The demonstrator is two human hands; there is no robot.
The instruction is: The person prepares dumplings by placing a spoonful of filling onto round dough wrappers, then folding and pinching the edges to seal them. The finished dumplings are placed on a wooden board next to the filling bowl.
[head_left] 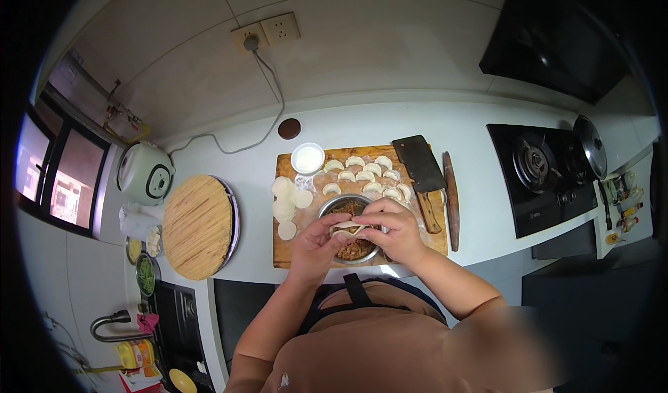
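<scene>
Between my two hands is a dumpling (350, 229), its pale wrapper folded up around a brown filling that still shows. My left hand (319, 245) cups it from the left, fingers bent round the dough. From the other side my right hand (390, 227) pinches the wrapper's edge. Right below them stands a metal bowl (339, 201) of brown minced filling, partly hidden by my hands. Round dough wrappers (283, 203) lie overlapping at the left of the wooden board (281, 254). Several finished dumplings (364, 175) rest in rows on the floured far part.
A cleaver (422, 170) lies on the board's right, beside a rolling pin (451, 201). A white bowl of flour (307, 157) stands at the far left corner. Leftward are a round wooden lid (197, 227) and a rice cooker (145, 173); a gas stove (543, 177) is at right.
</scene>
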